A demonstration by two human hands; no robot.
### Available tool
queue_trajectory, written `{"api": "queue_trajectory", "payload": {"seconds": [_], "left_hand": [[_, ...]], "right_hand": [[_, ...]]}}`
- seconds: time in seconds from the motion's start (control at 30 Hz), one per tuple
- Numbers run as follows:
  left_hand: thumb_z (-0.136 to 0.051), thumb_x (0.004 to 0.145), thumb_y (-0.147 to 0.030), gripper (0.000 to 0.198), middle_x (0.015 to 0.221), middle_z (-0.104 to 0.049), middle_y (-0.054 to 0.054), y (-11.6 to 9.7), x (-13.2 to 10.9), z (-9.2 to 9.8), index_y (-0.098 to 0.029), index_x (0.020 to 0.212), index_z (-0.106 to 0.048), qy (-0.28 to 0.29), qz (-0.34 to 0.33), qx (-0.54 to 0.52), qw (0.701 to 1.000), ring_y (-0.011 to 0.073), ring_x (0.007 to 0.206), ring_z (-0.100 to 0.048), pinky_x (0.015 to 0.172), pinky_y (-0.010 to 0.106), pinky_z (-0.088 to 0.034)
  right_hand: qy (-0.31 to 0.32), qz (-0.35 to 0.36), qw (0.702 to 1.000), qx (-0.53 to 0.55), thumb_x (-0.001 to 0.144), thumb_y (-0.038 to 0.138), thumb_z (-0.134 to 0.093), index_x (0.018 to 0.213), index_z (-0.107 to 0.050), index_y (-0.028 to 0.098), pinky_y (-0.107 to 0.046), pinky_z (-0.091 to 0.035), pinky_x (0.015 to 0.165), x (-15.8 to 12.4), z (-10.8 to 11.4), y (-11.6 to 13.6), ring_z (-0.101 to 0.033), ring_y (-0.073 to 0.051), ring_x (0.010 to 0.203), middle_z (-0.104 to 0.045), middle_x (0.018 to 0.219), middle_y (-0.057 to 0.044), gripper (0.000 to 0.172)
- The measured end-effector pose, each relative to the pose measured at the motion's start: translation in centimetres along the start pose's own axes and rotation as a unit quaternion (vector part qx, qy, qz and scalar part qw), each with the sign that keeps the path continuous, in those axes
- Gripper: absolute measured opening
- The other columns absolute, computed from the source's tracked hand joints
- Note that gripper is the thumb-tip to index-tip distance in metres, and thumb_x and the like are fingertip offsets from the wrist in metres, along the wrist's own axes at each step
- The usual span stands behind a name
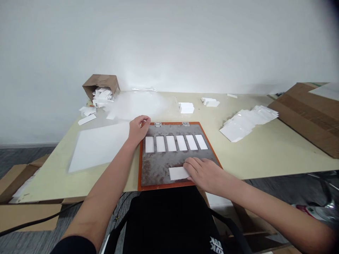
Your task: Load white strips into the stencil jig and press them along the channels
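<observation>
Where the white wall meets it, a pale yellow-green table (265,151) fills most of the view.

- Flattened brown cardboard (309,116): on the table's far right edge.
- Large translucent white sheet (97,146): lying flat, left of the plate.
- Metal plate (159,165): grey, rust-stained, set in an orange frame with two hinges on its far edge; lies at the near table edge, centre. Six rectangular windows (176,143) in a row, all showing white.
- Pile of clear-wrapped white packets (246,121): fanned out, right of the plate, well apart from it.
- Tipped brown paper bag (102,86): far left, white slips spilling from its mouth.
- Small stacks of white cards (186,107): beyond the plate.
- Left hand (137,130): resting on the plate's far left corner, fingers curled loosely over the frame edge, pressing rather than gripping.
- Right hand (205,173): palm down on the plate's near right part, fingers extended flat, fingertips touching the right end of the card.
- White card (178,173): single, flat on the plate's near edge, below the window row.
</observation>
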State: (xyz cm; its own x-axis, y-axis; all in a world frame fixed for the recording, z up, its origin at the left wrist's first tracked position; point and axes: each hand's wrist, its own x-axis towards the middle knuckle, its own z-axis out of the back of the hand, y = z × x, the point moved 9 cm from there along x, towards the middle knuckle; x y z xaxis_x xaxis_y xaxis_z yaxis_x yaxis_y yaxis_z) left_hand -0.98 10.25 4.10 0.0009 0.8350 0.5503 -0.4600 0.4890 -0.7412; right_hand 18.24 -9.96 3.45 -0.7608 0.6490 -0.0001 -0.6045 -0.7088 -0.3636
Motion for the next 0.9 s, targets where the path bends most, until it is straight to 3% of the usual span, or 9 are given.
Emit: {"api": "queue_trajectory", "payload": {"seconds": [0.23,0.4,0.53,0.63,0.73,0.83,0.9], "left_hand": [[-0.062,0.078,-0.031,0.013,0.082,-0.073,0.001,0.6,0.1,-0.1,-0.02,0.077,-0.069,-0.001,0.022,-0.036,0.999,0.0157,0.073,-0.064,0.076,0.031,-0.052],[-0.063,0.077,-0.031,0.015,0.079,-0.073,0.002,1.9,0.4,0.1,-0.018,0.079,-0.07,-0.009,0.048,-0.112,0.993,0.016,0.071,-0.065,0.071,0.03,-0.053],[-0.063,0.078,-0.037,0.02,0.074,-0.071,0.003,2.2,0.5,0.4,-0.018,0.077,-0.07,-0.012,0.056,-0.186,0.981,0.0173,0.073,-0.067,0.073,0.032,-0.054],[-0.056,0.086,-0.051,0.038,0.073,-0.07,0.004,2.1,0.5,0.6,-0.018,0.074,-0.07,-0.021,0.051,-0.231,0.971,0.0175,0.073,-0.067,0.076,0.034,-0.055],[-0.044,0.089,-0.065,0.055,0.074,-0.07,0.005,2.1,0.4,0.8,-0.019,0.074,-0.07,-0.037,0.04,-0.262,0.964,0.0183,0.073,-0.067,0.075,0.035,-0.055],[-0.044,0.085,-0.075,0.062,0.072,-0.07,0.006,2.2,0.4,0.7,-0.019,0.072,-0.07,-0.047,0.032,-0.279,0.959,0.0195,0.072,-0.067,0.073,0.036,-0.055],[-0.044,0.084,-0.076,0.064,0.073,-0.07,0.006,2.3,0.4,0.6,-0.019,0.074,-0.071,-0.051,0.031,-0.284,0.957,0.0196,0.072,-0.068,0.074,0.035,-0.055]], "right_hand": [[-0.015,-0.008,0.997,0.071,0.097,0.024,-0.044,0.106,-0.058,0.01,-0.036,-0.046,0.067,-0.1,2.4,-2.6,-0.061,-0.025,0.082,-0.063,0.101,-0.015,0.022],[0.044,-0.001,0.979,0.201,0.101,0.03,-0.033,0.106,-0.058,0.015,-0.037,-0.047,0.074,0.6,5.4,-6.1,-0.06,-0.023,0.084,-0.063,0.102,-0.013,0.03],[0.1,-0.046,0.938,0.329,0.1,0.044,-0.032,0.114,-0.057,0.021,-0.034,-0.047,0.068,1.8,7.5,-10.4,-0.06,-0.019,0.076,-0.065,0.101,-0.009,0.037],[0.143,-0.076,0.914,0.372,0.095,0.055,-0.043,0.112,-0.063,0.024,-0.034,-0.047,0.068,3.3,8.6,-13.4,-0.062,-0.019,0.078,-0.069,0.096,-0.005,0.041],[0.153,-0.12,0.907,0.375,0.091,0.061,-0.047,0.099,-0.072,0.023,-0.033,-0.047,0.073,5.2,9.6,-16.8,-0.065,-0.017,0.086,-0.072,0.099,0.0,0.046],[0.148,-0.208,0.9,0.352,0.094,0.065,-0.027,0.087,-0.075,0.016,-0.034,-0.045,0.075,6.8,9.7,-21.1,-0.066,-0.014,0.096,-0.072,0.109,0.002,0.069],[0.152,-0.25,0.893,0.341,0.093,0.065,-0.022,0.087,-0.075,0.014,-0.035,-0.045,0.076,7.5,9.3,-23.4,-0.066,-0.014,0.099,-0.07,0.114,0.003,0.074]]}}
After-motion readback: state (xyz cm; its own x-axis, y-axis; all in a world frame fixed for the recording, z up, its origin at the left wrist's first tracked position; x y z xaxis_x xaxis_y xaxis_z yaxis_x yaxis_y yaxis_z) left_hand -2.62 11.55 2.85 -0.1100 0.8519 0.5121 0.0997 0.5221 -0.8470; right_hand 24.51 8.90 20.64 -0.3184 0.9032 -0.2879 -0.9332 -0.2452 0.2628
